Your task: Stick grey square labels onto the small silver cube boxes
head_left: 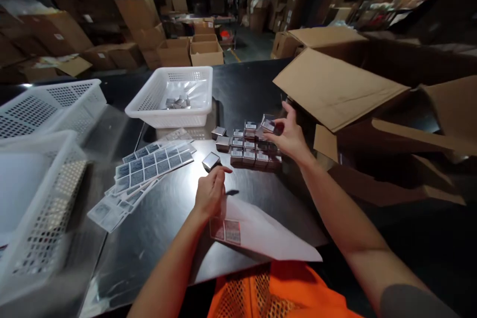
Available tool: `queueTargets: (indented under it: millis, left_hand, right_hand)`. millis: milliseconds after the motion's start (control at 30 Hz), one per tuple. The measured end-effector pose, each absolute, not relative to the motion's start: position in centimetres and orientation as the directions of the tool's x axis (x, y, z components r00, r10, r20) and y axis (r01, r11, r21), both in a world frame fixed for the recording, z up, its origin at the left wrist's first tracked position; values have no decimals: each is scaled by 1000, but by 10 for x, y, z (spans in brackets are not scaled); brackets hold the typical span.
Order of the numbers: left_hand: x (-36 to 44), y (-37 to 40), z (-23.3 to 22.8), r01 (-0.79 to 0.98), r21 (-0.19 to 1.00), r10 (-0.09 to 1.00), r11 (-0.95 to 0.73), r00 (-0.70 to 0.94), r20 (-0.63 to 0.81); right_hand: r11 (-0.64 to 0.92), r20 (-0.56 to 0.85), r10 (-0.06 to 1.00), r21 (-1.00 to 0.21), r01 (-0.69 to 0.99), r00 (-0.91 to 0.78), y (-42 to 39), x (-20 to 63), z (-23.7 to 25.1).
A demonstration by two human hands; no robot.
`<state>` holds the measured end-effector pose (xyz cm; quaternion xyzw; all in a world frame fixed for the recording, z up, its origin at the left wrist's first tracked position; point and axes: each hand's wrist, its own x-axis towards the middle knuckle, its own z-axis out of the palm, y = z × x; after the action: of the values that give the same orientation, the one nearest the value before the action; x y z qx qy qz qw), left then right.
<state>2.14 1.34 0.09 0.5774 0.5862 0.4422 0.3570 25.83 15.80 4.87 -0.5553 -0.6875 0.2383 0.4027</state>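
Head view, dark warehouse. I saw my left hand [211, 190] at frame centre, fingers curled loosely with the tips pinching the top edge of a white sheet [261, 231] that lay on the counter [167, 218]; a few printed labels sat on the sheet's near-left corner. A single small silver box [210, 161] stood just above that hand, close to the fingertips, contact unclear. My right hand [292, 136], right of centre, was clamped on one small labelled box [267, 123], held tilted just above the block of boxes [253, 151], which sat in rows at centre frame. Two more loose silver boxes [220, 138] stood at the block's left edge. Fanned label sheets [149, 166] lay left of centre. A white basket [175, 97] sat above centre with some silver pieces inside; two more white baskets [40, 159] filled the left edge. An open cardboard carton [335, 87] took the right side, its flap over the counter. Orange mesh vest [268, 293] at bottom centre.
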Motion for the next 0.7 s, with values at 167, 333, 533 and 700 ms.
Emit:
queueTargets:
  millis: [167, 333, 533, 700]
  left_hand:
    - [24, 17, 2, 205, 976, 996, 74, -65, -62]
    - [24, 15, 0, 68, 992, 993, 106, 49, -110]
    - [26, 15, -1, 200, 980, 999, 11, -54, 0]
    - [25, 17, 1, 457, 880, 975, -131, -100, 197]
  right_hand:
    - [49, 32, 978, -996, 75, -207, 108, 250, 39]
    - [637, 591, 755, -765, 99, -284, 79, 226, 4]
    - [935, 810, 326, -353, 38, -487, 72, 230, 3]
    - [656, 659, 725, -749, -92, -202, 70, 251, 26]
